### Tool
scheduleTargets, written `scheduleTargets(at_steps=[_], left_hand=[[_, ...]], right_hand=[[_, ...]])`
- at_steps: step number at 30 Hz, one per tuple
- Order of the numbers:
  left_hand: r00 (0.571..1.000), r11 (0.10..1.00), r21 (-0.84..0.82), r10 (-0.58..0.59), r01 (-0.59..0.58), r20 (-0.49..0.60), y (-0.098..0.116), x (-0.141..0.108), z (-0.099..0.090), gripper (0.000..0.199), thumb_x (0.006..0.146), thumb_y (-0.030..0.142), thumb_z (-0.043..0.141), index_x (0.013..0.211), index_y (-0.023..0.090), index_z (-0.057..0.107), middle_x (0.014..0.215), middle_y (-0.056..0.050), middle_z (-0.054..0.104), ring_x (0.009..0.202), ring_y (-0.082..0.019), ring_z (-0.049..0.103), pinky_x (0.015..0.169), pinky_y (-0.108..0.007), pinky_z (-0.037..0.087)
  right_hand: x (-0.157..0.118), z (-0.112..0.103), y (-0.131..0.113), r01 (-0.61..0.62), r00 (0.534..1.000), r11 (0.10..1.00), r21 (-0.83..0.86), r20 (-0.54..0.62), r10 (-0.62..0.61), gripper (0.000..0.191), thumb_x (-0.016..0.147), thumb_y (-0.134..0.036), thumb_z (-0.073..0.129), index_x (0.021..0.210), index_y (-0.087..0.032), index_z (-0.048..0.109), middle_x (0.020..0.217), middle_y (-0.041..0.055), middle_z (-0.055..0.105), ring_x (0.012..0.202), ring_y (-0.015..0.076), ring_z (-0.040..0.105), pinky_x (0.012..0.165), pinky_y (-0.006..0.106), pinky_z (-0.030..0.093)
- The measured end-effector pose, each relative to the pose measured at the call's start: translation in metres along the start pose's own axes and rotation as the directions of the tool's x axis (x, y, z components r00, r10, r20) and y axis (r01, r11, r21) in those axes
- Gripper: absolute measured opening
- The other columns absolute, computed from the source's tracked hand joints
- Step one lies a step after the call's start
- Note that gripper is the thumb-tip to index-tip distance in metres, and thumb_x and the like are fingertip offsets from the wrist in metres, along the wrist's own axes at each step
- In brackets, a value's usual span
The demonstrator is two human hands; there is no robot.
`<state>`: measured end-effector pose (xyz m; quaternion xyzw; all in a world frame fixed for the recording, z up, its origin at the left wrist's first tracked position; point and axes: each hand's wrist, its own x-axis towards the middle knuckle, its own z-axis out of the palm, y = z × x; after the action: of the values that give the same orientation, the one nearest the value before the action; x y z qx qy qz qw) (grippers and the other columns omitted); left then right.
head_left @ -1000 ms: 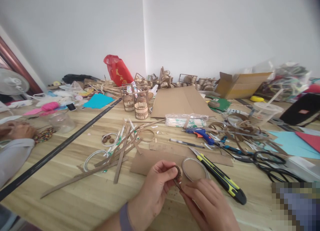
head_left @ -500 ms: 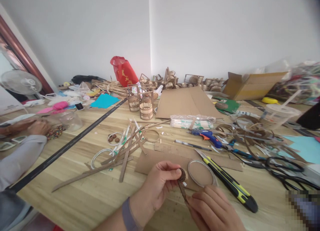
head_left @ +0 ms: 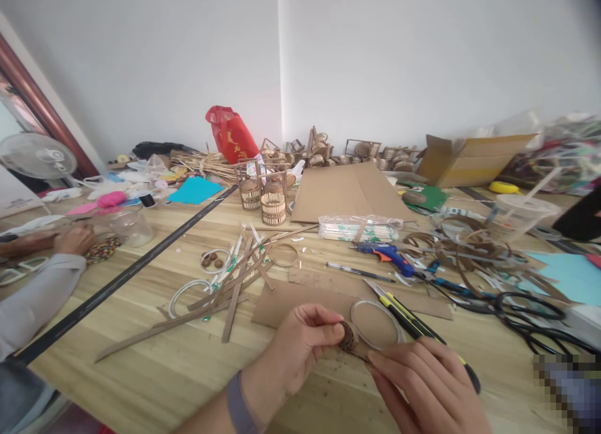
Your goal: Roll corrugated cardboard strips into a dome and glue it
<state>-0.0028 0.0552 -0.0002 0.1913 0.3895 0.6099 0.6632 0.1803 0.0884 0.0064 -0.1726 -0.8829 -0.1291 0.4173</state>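
Note:
Between the thumb and fingers of my left hand is a small dark brown coil, seen edge and face on. A thin brown strip runs from the coil to my right hand, whose fingers pinch its far end. Both hands are closed, just above the table's front part. Behind them a pale ring lies partly on a flat piece of cardboard. The yellow and black utility knife beside it is partly covered by my right hand.
A blue glue gun, a pen and black scissors lie to the right. Brown strips are scattered left of centre. Small baskets stand farther back. At far left, a co-worker's hand rests near a jar.
My right hand has moved right and slightly up, now covering part of the knife. The strip slants less steeply. The coil has shifted slightly right and tilted in my left hand.

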Motion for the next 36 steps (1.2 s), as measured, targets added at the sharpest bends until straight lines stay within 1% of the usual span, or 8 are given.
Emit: scheduleTargets(at_steps=[3, 6, 13, 20, 24, 28, 32, 36], left_hand=[[1.000, 1.000, 0.002, -0.010, 0.010, -0.003, 0.0014, -0.0022, 0.0027, 0.036, 0.037, 0.022, 0.096, 0.062, 0.014, 0.070, 0.059, 0.003, 0.065, 0.057, -0.009, 0.057, 0.063, -0.022, 0.044], [1.000, 1.000, 0.006, -0.003, 0.003, 0.010, 0.0015, -0.0029, 0.0029, 0.037, 0.036, 0.022, 0.096, 0.060, 0.014, 0.069, 0.065, 0.002, 0.067, 0.059, -0.009, 0.057, 0.065, -0.023, 0.043], [0.997, 0.994, 0.093, 0.053, -0.058, 0.057, 0.0024, -0.0031, 0.0005, 0.036, 0.039, 0.027, 0.096, 0.059, 0.015, 0.068, 0.071, 0.001, 0.068, 0.066, -0.010, 0.058, 0.068, -0.024, 0.042], [0.989, 0.984, 0.139, 0.092, -0.108, 0.115, 0.0006, -0.0024, -0.0016, 0.032, 0.042, 0.026, 0.095, 0.059, 0.015, 0.070, 0.072, 0.001, 0.067, 0.065, -0.009, 0.056, 0.068, -0.024, 0.042], [0.982, 0.977, 0.170, 0.100, -0.127, 0.158, 0.0021, -0.0021, -0.0011, 0.032, 0.044, 0.029, 0.094, 0.058, 0.015, 0.069, 0.070, 0.001, 0.065, 0.061, -0.008, 0.053, 0.065, -0.024, 0.041], [0.976, 0.962, 0.227, 0.106, -0.150, 0.192, 0.0053, -0.0030, 0.0007, 0.033, 0.044, 0.031, 0.093, 0.056, 0.014, 0.067, 0.071, 0.001, 0.063, 0.063, -0.009, 0.054, 0.065, -0.024, 0.042], [0.964, 0.925, 0.320, 0.135, -0.205, 0.228, 0.0064, -0.0042, 0.0007, 0.034, 0.047, 0.036, 0.092, 0.056, 0.014, 0.067, 0.074, -0.001, 0.063, 0.065, -0.011, 0.055, 0.066, -0.025, 0.043], [0.952, 0.890, 0.386, 0.144, -0.244, 0.270, 0.0072, -0.0037, -0.0011, 0.033, 0.051, 0.038, 0.090, 0.056, 0.014, 0.068, 0.074, -0.002, 0.064, 0.066, -0.012, 0.056, 0.068, -0.027, 0.044]], right_hand=[[0.0012, 0.0007, -0.0007, -0.022, 1.000, 1.000, 0.002, -0.012, 0.022, 0.015, 0.095, -0.013, 0.049, 0.089, -0.021, 0.060, 0.068, -0.0010, 0.073, 0.061, 0.0133, 0.066, 0.075, 0.032, 0.041], [0.0013, 0.0006, -0.0021, -0.026, 1.000, 1.000, 0.004, -0.010, 0.027, 0.015, 0.095, -0.013, 0.049, 0.089, -0.020, 0.060, 0.067, -0.0006, 0.073, 0.061, 0.0132, 0.065, 0.075, 0.032, 0.041], [-0.0005, 0.0003, -0.0020, -0.052, 0.998, 0.998, 0.031, -0.023, 0.053, 0.018, 0.097, -0.015, 0.046, 0.088, -0.020, 0.060, 0.066, -0.0015, 0.072, 0.059, 0.0124, 0.063, 0.074, 0.031, 0.040], [0.0013, 0.0033, -0.0030, -0.065, 0.997, 0.996, 0.053, -0.031, 0.067, 0.019, 0.098, -0.015, 0.046, 0.087, -0.021, 0.060, 0.066, -0.0017, 0.071, 0.059, 0.0126, 0.062, 0.075, 0.031, 0.041], [0.0003, 0.0036, -0.0024, -0.062, 0.998, 0.994, 0.090, -0.016, 0.064, 0.019, 0.098, -0.015, 0.046, 0.088, -0.021, 0.061, 0.068, -0.0013, 0.071, 0.061, 0.0128, 0.063, 0.075, 0.030, 0.042], [-0.0006, 0.0040, 0.0011, -0.085, 0.996, 0.987, 0.137, -0.013, 0.088, 0.020, 0.097, -0.015, 0.046, 0.086, -0.022, 0.061, 0.066, -0.0020, 0.069, 0.059, 0.0130, 0.061, 0.072, 0.030, 0.041], [-0.0035, 0.0047, 0.0052, -0.069, 0.997, 0.981, 0.182, 0.059, 0.059, 0.017, 0.093, -0.013, 0.050, 0.082, -0.023, 0.058, 0.064, -0.0031, 0.066, 0.057, 0.0129, 0.058, 0.070, 0.030, 0.041], [-0.0079, 0.0071, 0.0069, -0.157, 0.985, 0.960, 0.234, 0.114, 0.133, 0.019, 0.093, -0.013, 0.049, 0.079, -0.024, 0.057, 0.066, -0.0029, 0.063, 0.061, 0.0136, 0.058, 0.073, 0.032, 0.041]])
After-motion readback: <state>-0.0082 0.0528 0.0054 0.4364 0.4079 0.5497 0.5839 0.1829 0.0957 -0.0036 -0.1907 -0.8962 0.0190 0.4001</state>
